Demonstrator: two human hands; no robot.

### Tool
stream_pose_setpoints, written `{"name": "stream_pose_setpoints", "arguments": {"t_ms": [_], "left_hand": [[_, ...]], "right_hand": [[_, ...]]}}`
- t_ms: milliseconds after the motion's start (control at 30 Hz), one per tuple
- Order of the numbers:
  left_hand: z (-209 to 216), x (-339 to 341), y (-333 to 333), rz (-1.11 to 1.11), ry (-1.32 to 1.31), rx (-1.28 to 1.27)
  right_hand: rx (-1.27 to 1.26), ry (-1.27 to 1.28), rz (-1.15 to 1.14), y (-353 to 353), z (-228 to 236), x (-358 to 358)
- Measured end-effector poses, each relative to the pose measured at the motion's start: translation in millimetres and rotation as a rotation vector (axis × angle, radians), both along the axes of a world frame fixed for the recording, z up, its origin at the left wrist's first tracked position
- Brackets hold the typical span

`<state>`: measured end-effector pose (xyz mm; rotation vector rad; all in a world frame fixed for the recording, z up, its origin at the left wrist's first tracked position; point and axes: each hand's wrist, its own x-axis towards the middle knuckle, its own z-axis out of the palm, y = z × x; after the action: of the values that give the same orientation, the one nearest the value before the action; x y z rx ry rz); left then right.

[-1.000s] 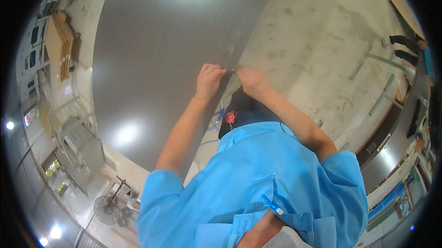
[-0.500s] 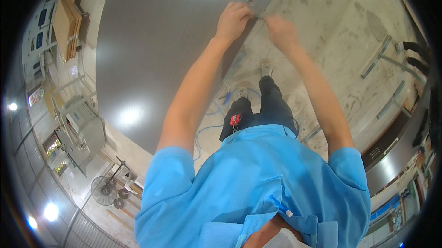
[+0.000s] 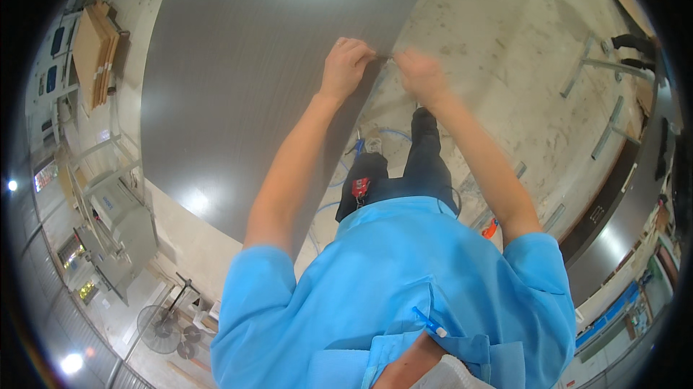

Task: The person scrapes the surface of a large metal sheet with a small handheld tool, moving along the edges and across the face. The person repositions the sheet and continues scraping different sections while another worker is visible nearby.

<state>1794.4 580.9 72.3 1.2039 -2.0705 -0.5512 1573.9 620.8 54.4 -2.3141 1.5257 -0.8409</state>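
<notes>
A large dark grey panel (image 3: 267,64) with a fine-grained sheen lies in front of me to the left. At its right edge my left hand (image 3: 346,68) is closed, fingertips pinched together above the surface. Just beyond that edge, over the floor, my right hand (image 3: 420,75) is also closed, though motion smears its fingers. A small, thin dark thing (image 3: 384,57) shows between the two hands; it is too small to name.
A blue hose (image 3: 339,172) lies on the floor by my feet. Metal frame legs (image 3: 608,127) stand at right, near another dark panel (image 3: 595,223). Stacked brown boards (image 3: 97,53) and a standing fan (image 3: 160,329) are at left. Another person's dark-clad legs (image 3: 635,46) show at far right.
Both hands have come nearer to me along the panel's right edge, shifting slightly left in view. The round mark on the panel now sits well beyond them. An orange thing shows beside my right arm.
</notes>
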Motion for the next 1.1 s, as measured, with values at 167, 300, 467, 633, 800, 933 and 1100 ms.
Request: {"name": "stream_pose_setpoints", "arguments": {"t_ms": [167, 300, 467, 633, 800, 933, 1100], "left_hand": [[-1, 42, 56, -0.034, -0.016, -0.015], [0, 75, 113, -0.015, -0.03, 0.022], [4, 122, 194, 0.026, -0.046, 0.092], [23, 157, 267, 0.047, -0.1, 0.152], [28, 133, 223, 0.041, -0.181, 0.099], [14, 83, 146, 0.064, -0.128, -0.062], [5, 83, 152, 0.052, -0.098, 0.02]], "right_hand": [[0.01, 0.0, -0.006, 55, 3, 40], [0.062, -0.003, 0.023, 110, 3, 71], [0.081, -0.031, 0.126, 179, 0, 112], [0.172, -0.122, 0.248, 245, -2, 148], [0.087, 0.049, 0.173, 209, -7, 127], [0.014, 0.01, 0.042, 134, -8, 84], [0.034, 0.046, 0.041, 142, -5, 84]]}}
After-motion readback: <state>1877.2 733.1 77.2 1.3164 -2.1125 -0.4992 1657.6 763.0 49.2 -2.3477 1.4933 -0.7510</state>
